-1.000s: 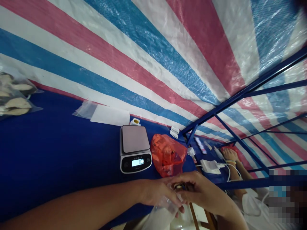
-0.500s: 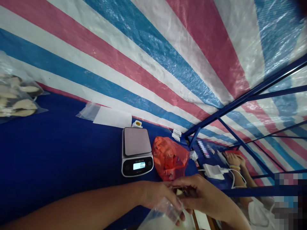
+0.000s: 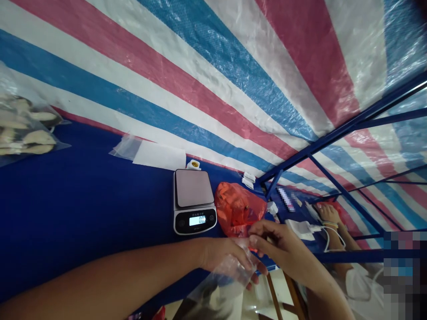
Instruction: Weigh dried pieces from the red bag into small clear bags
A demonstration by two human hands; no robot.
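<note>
My left hand [image 3: 230, 257] grips a clear plastic bag [image 3: 222, 284] near its mouth, below the scale. The bag hangs down, and what is inside it is hard to make out. Beside the bag's mouth, my right hand [image 3: 283, 244] has its thumb and fingers curled together; a small pale bit shows between them, too hidden to name. Just beyond my fingertips lies a crumpled red plastic bag [image 3: 235, 209] with red pieces in it. A digital kitchen scale [image 3: 194, 200] reading 0.0 stands left of the red bag, its plate bare.
Clear bags of pale, dark-edged slices [image 3: 30, 129] sit at far left. A white sheet [image 3: 159, 155] and a small roll [image 3: 194, 165] lie by the striped tarp wall. Blue metal bars [image 3: 300, 158] stand at right. Another person's hands [image 3: 328, 214] rest beyond them, near white cables.
My right hand has moved slightly up toward the red bag and apart from my left hand. The left hand still holds the clear bag. The view has shifted slightly.
</note>
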